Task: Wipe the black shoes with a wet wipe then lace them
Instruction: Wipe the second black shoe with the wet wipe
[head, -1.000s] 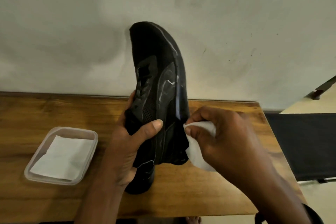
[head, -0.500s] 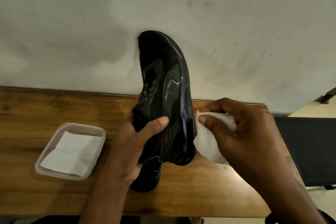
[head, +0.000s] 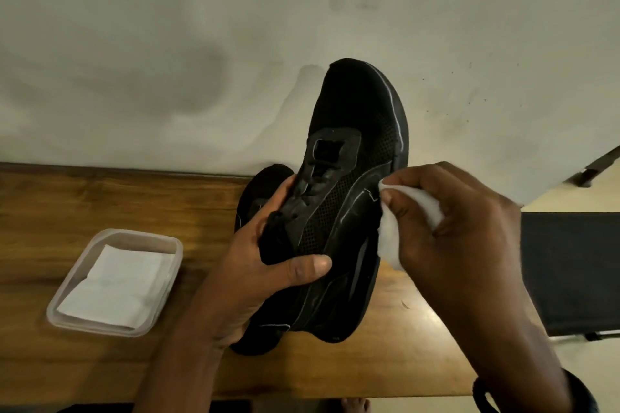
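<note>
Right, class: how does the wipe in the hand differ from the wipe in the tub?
The held wipe is bunched in the right hand; the tub wipe lies flat and folded. The held wipe presses against the lifted shoe; the tub wipe touches no shoe. Both are white.

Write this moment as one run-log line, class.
step: wiping | left hand grips held shoe | right hand presses wet wipe against its side | second shoe lies on table

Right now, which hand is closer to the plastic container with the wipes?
Left. The left hand grips the black shoe just right of the plastic container; the right hand presses a wet wipe on the shoe's far side.
</note>
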